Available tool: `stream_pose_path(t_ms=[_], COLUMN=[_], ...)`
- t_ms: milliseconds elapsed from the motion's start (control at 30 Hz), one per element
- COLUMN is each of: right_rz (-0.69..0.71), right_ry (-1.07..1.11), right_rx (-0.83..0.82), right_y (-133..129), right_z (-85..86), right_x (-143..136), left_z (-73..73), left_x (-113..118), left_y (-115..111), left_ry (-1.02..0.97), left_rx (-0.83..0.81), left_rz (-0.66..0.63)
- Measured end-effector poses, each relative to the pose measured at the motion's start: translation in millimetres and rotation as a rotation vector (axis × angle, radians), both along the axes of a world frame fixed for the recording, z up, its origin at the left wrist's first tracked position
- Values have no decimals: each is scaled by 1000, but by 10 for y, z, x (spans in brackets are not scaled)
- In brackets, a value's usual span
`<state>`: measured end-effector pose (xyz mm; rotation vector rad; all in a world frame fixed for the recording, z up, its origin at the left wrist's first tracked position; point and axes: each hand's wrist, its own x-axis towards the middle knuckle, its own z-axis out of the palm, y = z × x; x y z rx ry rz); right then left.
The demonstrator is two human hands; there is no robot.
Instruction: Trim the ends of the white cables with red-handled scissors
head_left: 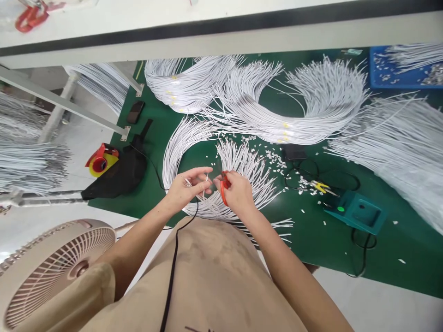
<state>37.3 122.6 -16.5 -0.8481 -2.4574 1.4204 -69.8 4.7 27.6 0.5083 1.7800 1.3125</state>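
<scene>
My left hand [182, 188] is closed on a thin white wire [207, 177] pinched between thumb and fingers, and more short white pieces show in the palm. Close on its right, my right hand [240, 190] grips a small red-handled hand tool [224, 194], like snips; its jaws are mostly hidden by my fingers. Both hands are above a curved bundle of white wires [173, 150], whose loose ends [247, 166] fan out behind and beside my right hand. Small white offcuts [275, 159] lie scattered past these ends.
Larger wire bundles [297, 129] lie along the back of the green table [311, 240]. On the right are a teal device [362, 212], yellow-handled pliers [321, 186] and a blue tray [391, 83]. A tape dispenser [102, 160] and black cloth [124, 173] lie left. A fan [62, 272] stands nearby.
</scene>
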Motion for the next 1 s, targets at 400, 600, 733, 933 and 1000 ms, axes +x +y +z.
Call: stream_pose_path(t_ms=[400,600,733,933,1000], right_rz=[278,279,127,-76,-61], right_ry=[-192,-212,-149,162,179], right_rx=[511,542,256,-763,-801], right_y=[41,56,52,32,31], right_z=[43,40,39,134,138], right_x=[104,146,109,-117,-139], left_z=[25,31,34,53,51], left_x=[1,-14,-31,-37,-36], left_y=[3,-8,-13,-15,-18], left_ry=[21,48,49,54,54], left_rx=[-56,-77,-79,-69,-70], left_rz=[34,34,33,15,14])
